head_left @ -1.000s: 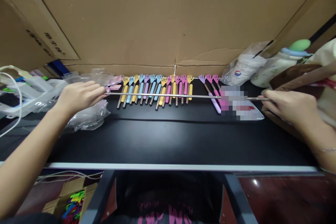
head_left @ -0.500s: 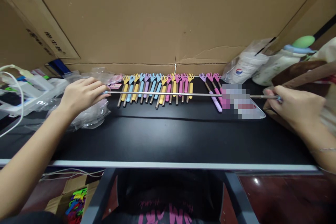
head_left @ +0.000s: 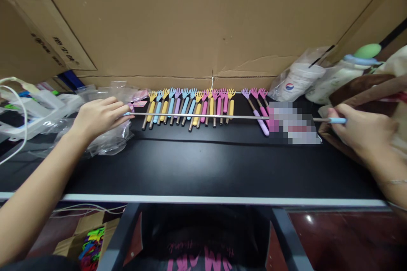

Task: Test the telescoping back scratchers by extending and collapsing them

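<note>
A telescopic back scratcher point(head_left: 203, 115), pulled out long, stretches level across the desk between my hands. My left hand point(head_left: 100, 117) is closed around its light blue left end, mostly hidden by the fingers. Closed on the light blue grip at the other end is my right hand point(head_left: 365, 131). Behind the metal rod lies a row of short back scratchers point(head_left: 184, 106) in yellow, blue, purple and pink, claws toward the wall. Further right are a purple back scratcher point(head_left: 261, 123) and two pink ones, partly covered by a blurred patch.
Clear plastic bags point(head_left: 110, 142) and a white power strip point(head_left: 19, 118) lie at the left. A lidded cup point(head_left: 297, 82) and a bottle point(head_left: 337, 76) stand at the back right. Cardboard point(head_left: 178, 21) walls the rear. A box of colourful pieces point(head_left: 92, 243) sits below the desk.
More of the light blue grip shows at my right hand, whose fingers have shifted along it. The rod has dropped slightly in view. My left hand keeps its hold.
</note>
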Available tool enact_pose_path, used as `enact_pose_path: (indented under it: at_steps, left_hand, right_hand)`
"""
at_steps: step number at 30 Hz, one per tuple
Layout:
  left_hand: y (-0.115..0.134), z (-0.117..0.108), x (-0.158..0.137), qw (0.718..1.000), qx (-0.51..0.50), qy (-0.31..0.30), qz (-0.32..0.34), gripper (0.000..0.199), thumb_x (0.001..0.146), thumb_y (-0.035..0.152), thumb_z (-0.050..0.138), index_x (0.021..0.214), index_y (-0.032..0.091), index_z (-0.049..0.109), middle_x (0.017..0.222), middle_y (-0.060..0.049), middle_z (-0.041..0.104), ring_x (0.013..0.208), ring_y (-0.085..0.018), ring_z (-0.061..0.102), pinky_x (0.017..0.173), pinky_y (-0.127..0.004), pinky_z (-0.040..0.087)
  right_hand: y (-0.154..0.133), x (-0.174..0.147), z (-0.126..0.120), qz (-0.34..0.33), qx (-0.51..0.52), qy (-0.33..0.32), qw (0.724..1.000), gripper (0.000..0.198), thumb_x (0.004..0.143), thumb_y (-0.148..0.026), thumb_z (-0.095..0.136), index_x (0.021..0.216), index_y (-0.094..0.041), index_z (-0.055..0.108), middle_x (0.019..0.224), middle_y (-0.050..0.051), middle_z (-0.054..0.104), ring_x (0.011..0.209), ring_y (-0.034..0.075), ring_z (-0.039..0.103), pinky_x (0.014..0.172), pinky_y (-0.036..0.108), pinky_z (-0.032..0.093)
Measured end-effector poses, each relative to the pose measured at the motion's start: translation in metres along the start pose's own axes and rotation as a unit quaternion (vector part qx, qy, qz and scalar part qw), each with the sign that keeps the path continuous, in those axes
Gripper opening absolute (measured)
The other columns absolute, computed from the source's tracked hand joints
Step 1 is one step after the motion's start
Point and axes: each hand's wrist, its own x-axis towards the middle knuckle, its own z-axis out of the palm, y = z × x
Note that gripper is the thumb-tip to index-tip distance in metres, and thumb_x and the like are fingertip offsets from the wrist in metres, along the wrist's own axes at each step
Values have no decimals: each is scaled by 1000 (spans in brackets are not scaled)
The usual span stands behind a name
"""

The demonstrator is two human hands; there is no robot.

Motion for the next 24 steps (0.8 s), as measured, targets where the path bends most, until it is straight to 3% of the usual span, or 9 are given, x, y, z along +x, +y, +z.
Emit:
enact_pose_path:
  at_steps: [5, 10, 16, 24]
  left_hand:
    - [3, -4, 5, 999, 42, -22, -11, 34, 99, 34, 32, 82, 19, 57, 78, -6, 59, 82, -23, 48, 69, -32, 33]
    - [8, -9, 10, 997, 35, -57, -39, 36, 98, 34, 28, 84, 19, 58, 85, -8, 60, 85, -24, 49, 70, -34, 31]
    - [11, -7, 12, 988, -13, -123, -88, 42, 98, 41, 27, 85, 18, 59, 79, -8, 59, 87, -25, 51, 61, -31, 28]
    - [16, -16, 15, 958, -54, -193, -205, 31, 96, 38, 36, 96, 17, 59, 92, -8, 60, 86, -23, 57, 52, -25, 21]
  right_hand:
    - [-1, -2, 7, -8, -7, 22, 1000, 55, 95, -50, 16, 86, -19, 60, 61, 8, 56, 48, 15, 30, 52, 28, 9]
    - [2, -1, 12, -27, 4, 38, 999, 51, 94, -49, 21, 82, -19, 60, 60, 7, 56, 47, 15, 27, 50, 27, 9]
    - [0, 0, 7, -47, 10, 28, 998, 45, 92, -46, 26, 80, -19, 60, 60, 6, 54, 47, 14, 23, 48, 27, 9]
    - [0, -1, 7, -63, 0, 52, 997, 44, 93, -48, 27, 76, -20, 56, 60, 5, 53, 47, 13, 19, 48, 26, 9]
